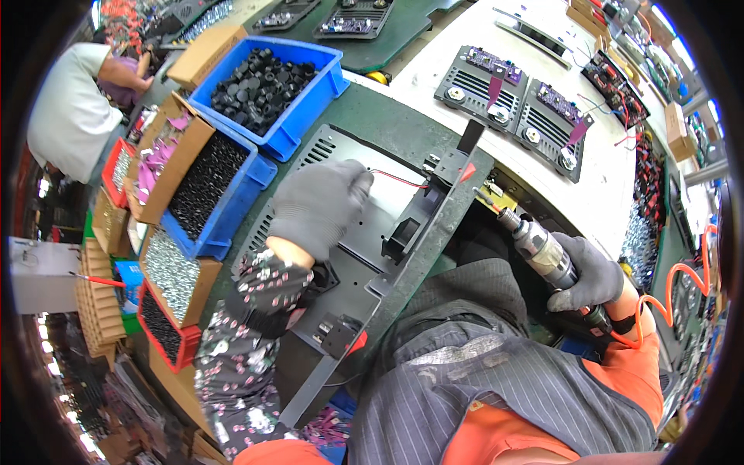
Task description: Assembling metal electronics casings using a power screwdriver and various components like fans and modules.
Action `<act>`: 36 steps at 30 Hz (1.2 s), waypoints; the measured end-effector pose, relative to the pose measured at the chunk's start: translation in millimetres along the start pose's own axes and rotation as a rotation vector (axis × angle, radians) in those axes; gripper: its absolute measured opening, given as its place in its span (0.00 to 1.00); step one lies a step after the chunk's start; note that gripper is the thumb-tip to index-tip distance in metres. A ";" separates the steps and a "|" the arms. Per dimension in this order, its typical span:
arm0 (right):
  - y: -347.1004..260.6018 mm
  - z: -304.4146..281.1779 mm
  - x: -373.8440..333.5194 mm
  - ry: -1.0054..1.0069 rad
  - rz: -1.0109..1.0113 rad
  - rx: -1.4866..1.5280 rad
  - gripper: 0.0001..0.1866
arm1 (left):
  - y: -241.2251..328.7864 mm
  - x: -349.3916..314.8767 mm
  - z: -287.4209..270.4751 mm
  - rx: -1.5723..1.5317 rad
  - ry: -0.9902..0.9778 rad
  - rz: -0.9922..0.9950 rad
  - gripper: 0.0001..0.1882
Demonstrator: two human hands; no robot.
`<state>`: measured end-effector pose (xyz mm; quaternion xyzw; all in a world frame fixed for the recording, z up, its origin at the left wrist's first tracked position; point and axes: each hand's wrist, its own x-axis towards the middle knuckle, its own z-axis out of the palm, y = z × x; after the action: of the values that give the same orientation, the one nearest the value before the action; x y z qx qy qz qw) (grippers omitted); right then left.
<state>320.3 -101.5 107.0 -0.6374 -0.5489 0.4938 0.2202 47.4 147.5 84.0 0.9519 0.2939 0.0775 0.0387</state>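
A grey metal panel point(364, 267) with slots and black fittings lies on the green bench in front of me. My left hand point(322, 205), in a grey glove, is over its upper part with the fingers curled in; what they hold is hidden. A thin red and black wire point(399, 179) runs from beside those fingertips to a black socket point(446, 167) at the panel's edge. In my gloved right hand point(590, 271) is a power screwdriver point(542, 252), with its bit pointing up and left, off the panel's right side. An orange coiled cord point(682, 271) trails near its rear end.
Blue bins of black caps point(263, 89) and small black screws point(208, 182) stand at the left, beside a cardboard box of silvery screws point(174, 271). Slotted black plates with circuit boards point(484, 89) lie on the white table. Another person point(74, 108) sits at far left.
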 end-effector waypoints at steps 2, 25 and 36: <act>8.1 11.5 -7.5 0.085 -0.003 0.239 0.37 | -16.3 -0.1 7.9 -0.523 0.017 -0.316 0.12; -82.3 80.6 25.4 -0.305 -0.387 0.382 0.30 | -14.8 -99.0 -66.4 -2.228 -0.109 -0.253 0.20; -107.2 95.0 26.1 -0.337 -0.380 0.383 0.29 | 1.2 -126.0 -77.2 -1.895 0.275 -0.428 0.19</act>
<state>183.5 -70.2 145.7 -0.3796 -0.5839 0.6368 0.3308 -67.8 77.4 144.5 0.4360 0.2784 0.3830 0.7653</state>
